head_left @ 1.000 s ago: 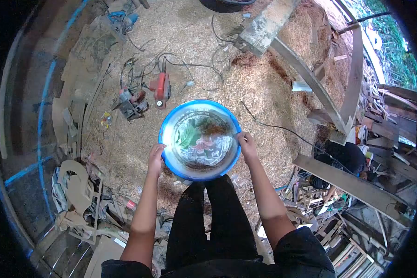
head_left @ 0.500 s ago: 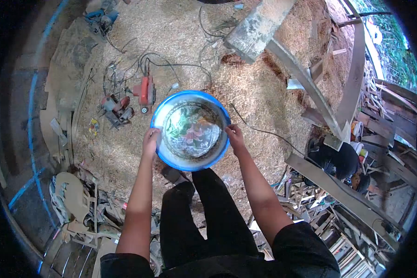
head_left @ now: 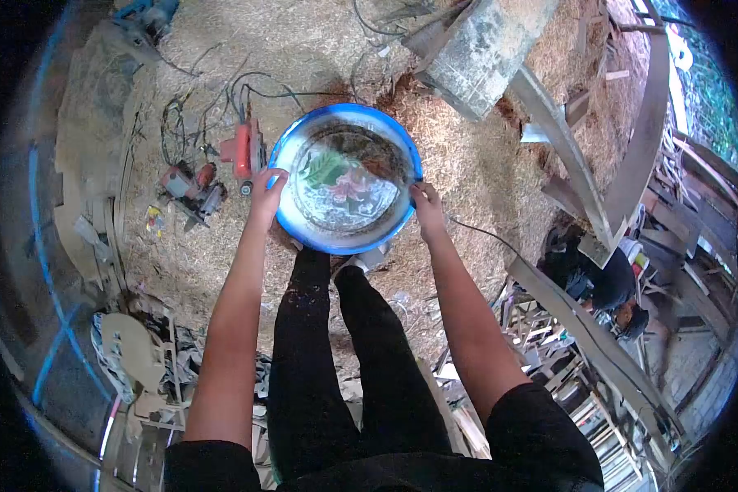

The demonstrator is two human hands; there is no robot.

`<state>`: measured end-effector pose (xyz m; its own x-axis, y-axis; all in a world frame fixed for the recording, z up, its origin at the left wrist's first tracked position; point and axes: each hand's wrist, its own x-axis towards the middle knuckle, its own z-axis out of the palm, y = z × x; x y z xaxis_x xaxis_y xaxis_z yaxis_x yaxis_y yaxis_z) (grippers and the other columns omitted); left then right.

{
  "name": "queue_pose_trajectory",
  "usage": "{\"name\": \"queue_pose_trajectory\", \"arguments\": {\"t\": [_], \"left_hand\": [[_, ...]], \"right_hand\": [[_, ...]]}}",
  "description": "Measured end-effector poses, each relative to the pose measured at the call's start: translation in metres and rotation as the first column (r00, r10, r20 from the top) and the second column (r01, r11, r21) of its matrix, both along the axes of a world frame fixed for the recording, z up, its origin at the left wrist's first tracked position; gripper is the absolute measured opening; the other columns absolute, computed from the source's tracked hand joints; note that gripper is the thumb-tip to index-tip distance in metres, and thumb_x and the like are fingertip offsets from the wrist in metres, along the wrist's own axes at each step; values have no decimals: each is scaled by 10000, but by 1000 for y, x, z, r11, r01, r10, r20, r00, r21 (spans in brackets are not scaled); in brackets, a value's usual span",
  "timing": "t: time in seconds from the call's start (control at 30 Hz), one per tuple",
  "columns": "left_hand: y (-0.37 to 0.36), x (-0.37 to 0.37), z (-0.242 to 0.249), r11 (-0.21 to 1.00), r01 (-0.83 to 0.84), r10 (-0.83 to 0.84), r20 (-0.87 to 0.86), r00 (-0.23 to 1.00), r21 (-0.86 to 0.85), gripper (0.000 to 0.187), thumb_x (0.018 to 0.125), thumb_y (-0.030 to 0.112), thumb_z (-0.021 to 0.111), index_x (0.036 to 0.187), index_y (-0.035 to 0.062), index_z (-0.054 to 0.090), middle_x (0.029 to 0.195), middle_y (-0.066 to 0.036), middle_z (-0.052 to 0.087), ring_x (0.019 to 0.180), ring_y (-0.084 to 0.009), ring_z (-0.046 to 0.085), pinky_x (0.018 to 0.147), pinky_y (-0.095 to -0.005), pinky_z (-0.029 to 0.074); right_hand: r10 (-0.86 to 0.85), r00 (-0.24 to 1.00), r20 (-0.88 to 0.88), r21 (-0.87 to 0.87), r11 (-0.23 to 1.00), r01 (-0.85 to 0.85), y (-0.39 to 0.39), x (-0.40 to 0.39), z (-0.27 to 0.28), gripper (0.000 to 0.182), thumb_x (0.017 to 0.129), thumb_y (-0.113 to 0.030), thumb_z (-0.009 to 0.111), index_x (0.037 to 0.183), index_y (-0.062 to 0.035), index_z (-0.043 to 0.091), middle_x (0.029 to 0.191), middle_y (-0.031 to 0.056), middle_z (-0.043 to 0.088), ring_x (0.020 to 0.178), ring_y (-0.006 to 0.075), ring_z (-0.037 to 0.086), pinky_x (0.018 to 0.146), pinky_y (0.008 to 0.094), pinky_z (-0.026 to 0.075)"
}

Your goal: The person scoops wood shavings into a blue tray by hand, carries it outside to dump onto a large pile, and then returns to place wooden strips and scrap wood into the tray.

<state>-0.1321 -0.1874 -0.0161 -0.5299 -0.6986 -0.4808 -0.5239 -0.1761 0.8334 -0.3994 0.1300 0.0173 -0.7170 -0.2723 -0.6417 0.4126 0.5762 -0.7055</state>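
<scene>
A round basin (head_left: 348,184) with a bright blue rim and a pale inside is held out in front of my body. Its bottom shows a pink flower and green leaf pattern, with brown dirt along the far side. My left hand (head_left: 266,197) grips the rim at the left, the thumb over the edge. On the opposite side my right hand (head_left: 426,209) pinches the rim. Both arms are stretched forward, and the basin hides part of the ground and my feet.
Wood shavings (head_left: 484,180) cover the ground. A red power tool (head_left: 243,152) and another tool (head_left: 193,193) lie left with tangled cables. A thick timber block (head_left: 488,66) stands ahead. A long plank (head_left: 590,340) and scrap wood lie right, near a crouching person (head_left: 611,283). A chair (head_left: 131,353) is at left.
The basin has risen in view, away from my body, with both hands still on its rim. My legs have changed position, as in a step, and the surroundings have shifted slightly.
</scene>
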Motion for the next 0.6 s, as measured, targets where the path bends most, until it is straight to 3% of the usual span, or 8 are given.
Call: {"name": "queue_pose_trajectory", "arguments": {"t": [0.1, 0.17, 0.2, 0.33, 0.43, 0.5, 0.57, 0.6], "left_hand": [[-25, -6, -33, 1000, -2, 2, 53, 999, 3, 228, 986, 232, 766, 1117, 47, 744, 1180, -119, 724, 1174, -257, 658, 1074, -377, 465], [-34, -8, -47, 977, 76, -59, 92, 994, -197, 353, 972, 272, 784, 1224, 42, 698, 1154, -143, 729, 1137, -266, 673, 1037, -377, 490], [-35, -7, -48, 997, 27, -38, 156, 987, 72, 525, 966, 304, 774, 1388, 23, 634, 1221, -198, 737, 1158, -317, 700, 1044, -409, 518], [-35, 4, -109, 980, 196, -170, 380, 909, -30, 670, 998, 350, 722, 1528, -22, 550, 1421, -291, 671, 1304, -387, 676, 1134, -445, 503], [-25, 10, -129, 967, 238, -185, 399, 898, -88, 649, 1003, 345, 726, 1503, -38, 568, 1433, -284, 665, 1318, -377, 668, 1140, -429, 497], [-16, 16, -129, 971, 226, -166, 453, 876, -80, 619, 1008, 322, 716, 1494, -35, 580, 1437, -268, 668, 1320, -373, 665, 1141, -424, 495], [-6, 26, -141, 997, 74, -63, 412, 909, -12, 604, 1008, 297, 715, 1492, -38, 580, 1425, -264, 676, 1316, -380, 667, 1132, -427, 500], [12, 16, -99, 992, 126, -120, 501, 857, 22, 576, 1002, 241, 705, 1495, -28, 580, 1412, -280, 679, 1310, -391, 670, 1128, -437, 501]], "right_hand": [[34, 999, -18, 31, 999, -33, -11, -9, -31, 197, 1038, -241, 727, 1146, -77, 722, 1012, 12, 658, 947, 124, 584, 880, 295, 479], [29, 999, -29, -80, 996, -31, -7, -4, -57, 265, 1022, -248, 746, 1228, -89, 693, 1081, 32, 666, 981, 148, 607, 919, 310, 487], [56, 998, -20, 37, 998, -55, -4, 4, -57, 395, 993, -284, 775, 1306, -80, 649, 1132, 63, 674, 1006, 189, 631, 940, 343, 506], [188, 981, 53, 263, 945, -196, 14, 7, -120, 529, 960, -336, 799, 1358, -35, 624, 1188, 128, 704, 1067, 231, 662, 942, 403, 550], [51, 983, 179, 186, 979, -85, 20, 7, -152, 567, 961, -343, 795, 1401, -40, 606, 1224, 143, 711, 1071, 235, 672, 931, 414, 556], [94, 977, 192, 140, 983, -122, 27, 5, -169, 625, 903, -372, 847, 1354, 9, 639, 1210, 182, 724, 1110, 296, 699, 968, 424, 561], [-6, 982, 189, 172, 985, -27, 29, 11, -180, 632, 908, -374, 839, 1358, 23, 640, 1221, 183, 726, 1091, 286, 700, 958, 417, 563], [41, 976, 215, 166, 983, -78, 39, 12, -186, 632, 908, -374, 839, 1358, 23, 640, 1221, 183, 726, 1091, 286, 700, 958, 417, 563]]}}
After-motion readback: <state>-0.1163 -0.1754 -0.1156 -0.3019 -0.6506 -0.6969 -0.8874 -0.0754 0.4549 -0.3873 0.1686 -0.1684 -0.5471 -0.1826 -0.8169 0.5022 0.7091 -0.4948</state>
